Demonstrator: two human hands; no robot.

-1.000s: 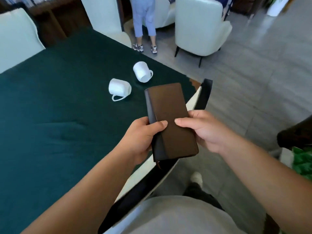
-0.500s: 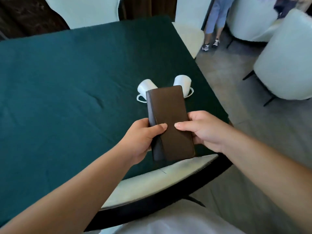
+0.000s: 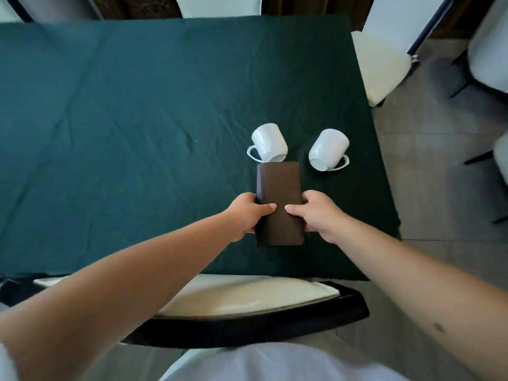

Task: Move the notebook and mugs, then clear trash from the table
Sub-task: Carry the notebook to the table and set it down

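A closed brown notebook point(image 3: 279, 188) is held low over the near right part of the green-clothed table point(image 3: 123, 133); whether it touches the cloth is unclear. My left hand point(image 3: 247, 215) grips its left edge, thumb on the cover. My right hand point(image 3: 313, 214) grips its right edge the same way. Two white mugs lie on their sides just beyond the notebook: the left mug point(image 3: 268, 143) almost touches its far end, the right mug point(image 3: 328, 149) lies a little to the right.
A white-cushioned chair with a black back point(image 3: 247, 306) stands between me and the table's near edge. More white chairs point(image 3: 384, 64) stand at the right side and behind the table. Grey tiled floor point(image 3: 439, 188) lies to the right.
The view has swung round to face the table squarely. Both hands have carried the notebook forward and down over the table, closer to the mugs.
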